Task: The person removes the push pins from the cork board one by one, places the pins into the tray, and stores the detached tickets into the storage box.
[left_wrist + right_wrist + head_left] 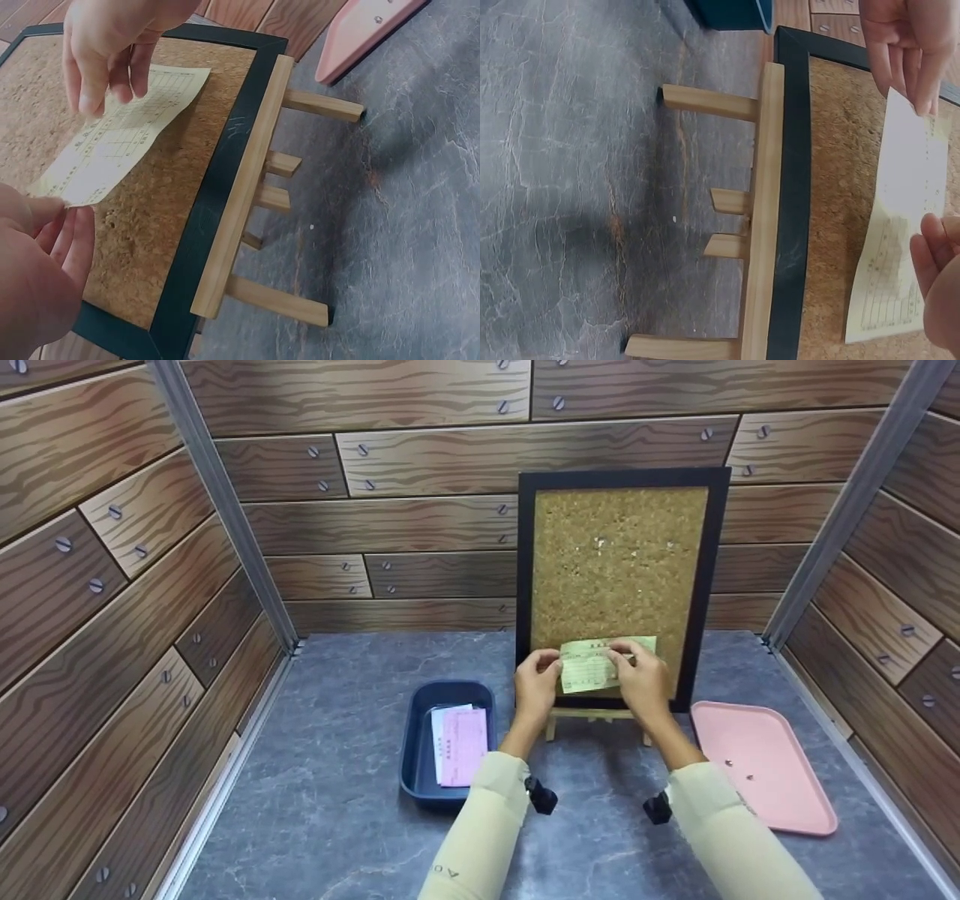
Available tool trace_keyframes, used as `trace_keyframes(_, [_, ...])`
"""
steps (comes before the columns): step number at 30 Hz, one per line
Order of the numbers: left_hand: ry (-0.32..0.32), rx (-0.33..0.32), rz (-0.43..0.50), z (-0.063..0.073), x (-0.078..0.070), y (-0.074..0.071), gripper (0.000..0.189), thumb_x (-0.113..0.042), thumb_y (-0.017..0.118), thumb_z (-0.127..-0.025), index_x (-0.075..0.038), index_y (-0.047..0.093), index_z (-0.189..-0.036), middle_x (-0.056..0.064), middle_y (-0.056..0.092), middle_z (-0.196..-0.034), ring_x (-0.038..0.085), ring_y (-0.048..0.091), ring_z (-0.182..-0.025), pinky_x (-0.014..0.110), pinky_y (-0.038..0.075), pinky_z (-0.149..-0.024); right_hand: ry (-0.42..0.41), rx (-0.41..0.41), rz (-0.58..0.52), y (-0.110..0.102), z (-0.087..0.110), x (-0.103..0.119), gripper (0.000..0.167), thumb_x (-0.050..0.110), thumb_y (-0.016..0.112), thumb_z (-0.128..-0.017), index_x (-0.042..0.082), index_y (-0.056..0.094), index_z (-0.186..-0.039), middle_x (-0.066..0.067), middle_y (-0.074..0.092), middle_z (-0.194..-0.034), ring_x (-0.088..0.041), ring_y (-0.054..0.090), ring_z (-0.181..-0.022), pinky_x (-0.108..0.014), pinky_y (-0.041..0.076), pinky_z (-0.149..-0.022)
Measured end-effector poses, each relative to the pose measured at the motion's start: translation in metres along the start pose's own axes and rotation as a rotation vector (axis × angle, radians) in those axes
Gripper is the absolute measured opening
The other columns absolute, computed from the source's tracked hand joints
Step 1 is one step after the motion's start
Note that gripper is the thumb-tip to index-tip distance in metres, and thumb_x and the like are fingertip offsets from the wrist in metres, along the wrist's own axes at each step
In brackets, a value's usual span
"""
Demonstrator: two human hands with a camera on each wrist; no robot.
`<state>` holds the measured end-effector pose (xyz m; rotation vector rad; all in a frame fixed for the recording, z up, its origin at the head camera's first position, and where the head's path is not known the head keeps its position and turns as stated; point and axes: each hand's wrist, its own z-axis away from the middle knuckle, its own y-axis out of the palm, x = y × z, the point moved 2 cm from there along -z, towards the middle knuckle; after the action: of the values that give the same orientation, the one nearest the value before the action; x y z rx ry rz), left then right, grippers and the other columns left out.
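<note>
A pale green printed slip (589, 669) is held in front of the lower part of a black-framed cork board (615, 585). My left hand (537, 684) pinches the slip's left edge between thumb and fingers, as the left wrist view also shows. Over the front of the slip, toward its right half, is my right hand (643, 679) with its fingers bent. Whether something small sits between those fingertips is hidden. Several small shiny pins (601, 542) show on the upper cork.
The board stands on a small wooden easel (251, 187). Left of it, a dark blue tray (411, 742) holds pink (465, 746) and pale blue slips (439, 720). On the right lies a pink tray (787, 780) with small metal pins (749, 777). Wood-patterned walls enclose the grey tabletop (322, 780).
</note>
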<state>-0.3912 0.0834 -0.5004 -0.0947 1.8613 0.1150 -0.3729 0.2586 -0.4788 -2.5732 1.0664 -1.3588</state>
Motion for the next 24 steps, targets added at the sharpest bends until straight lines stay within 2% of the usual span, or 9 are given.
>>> trace_keyframes(7, [-0.002, -0.016, 0.053, 0.003, -0.006, -0.013, 0.013, 0.002, 0.066, -0.089, 0.004, 0.072, -0.1, 0.014, 0.073, -0.094, 0.005, 0.062, -0.078, 0.019, 0.054, -0.072, 0.127, 0.024, -0.162, -0.012, 0.002, 0.004, 0.014, 0.002, 0.07, -0.092, -0.003, 0.074, -0.105, -0.021, 0.073, -0.096, -0.019, 0.065, -0.059, -0.014, 0.044, -0.049])
trace_keyframes(12, [0.018, -0.03, 0.071, 0.007, -0.01, -0.026, 0.013, 0.001, 0.066, -0.09, 0.004, 0.072, -0.102, 0.016, 0.072, -0.094, 0.008, 0.062, -0.077, 0.019, 0.053, -0.07, 0.193, 0.037, -0.256, -0.021, 0.003, 0.01, 0.017, -0.001, 0.068, -0.093, -0.008, 0.071, -0.108, -0.029, 0.07, -0.102, -0.012, 0.064, -0.058, -0.015, 0.049, -0.053])
trace_keyframes(15, [0.036, -0.045, 0.082, 0.009, -0.012, -0.035, 0.015, 0.001, 0.067, -0.09, 0.006, 0.071, -0.103, 0.019, 0.071, -0.095, 0.011, 0.063, -0.078, 0.02, 0.053, -0.07, 0.225, 0.051, -0.297, -0.028, 0.005, 0.022, 0.02, -0.005, 0.066, -0.093, -0.012, 0.068, -0.111, -0.034, 0.067, -0.105, -0.007, 0.061, -0.057, -0.014, 0.05, -0.053])
trace_keyframes(17, [0.041, -0.056, 0.093, 0.011, -0.014, -0.042, 0.016, 0.002, 0.066, -0.09, 0.008, 0.07, -0.104, 0.022, 0.071, -0.097, 0.015, 0.065, -0.08, 0.024, 0.055, -0.073, 0.245, 0.059, -0.313, -0.034, 0.007, 0.032, 0.021, -0.006, 0.065, -0.093, -0.014, 0.066, -0.112, -0.035, 0.066, -0.105, -0.007, 0.06, -0.056, -0.015, 0.05, -0.051])
trace_keyframes(21, [0.025, -0.069, 0.124, 0.017, -0.022, -0.058, 0.017, 0.006, 0.063, -0.091, 0.014, 0.068, -0.105, 0.029, 0.069, -0.099, 0.025, 0.068, -0.085, 0.043, 0.06, -0.079, 0.269, 0.065, -0.345, -0.047, 0.011, 0.04, 0.019, -0.006, 0.066, -0.092, -0.016, 0.065, -0.109, -0.024, 0.07, -0.098, -0.009, 0.061, -0.056, -0.019, 0.054, -0.053])
trace_keyframes(24, [0.009, -0.077, 0.178, 0.024, -0.032, -0.071, 0.017, 0.009, 0.061, -0.091, 0.017, 0.066, -0.106, 0.031, 0.068, -0.099, 0.029, 0.069, -0.086, 0.05, 0.06, -0.081, 0.306, 0.058, -0.376, -0.055, 0.013, 0.035, 0.02, -0.006, 0.066, -0.092, -0.016, 0.064, -0.109, -0.009, 0.072, -0.092, -0.008, 0.061, -0.055, -0.021, 0.056, -0.056])
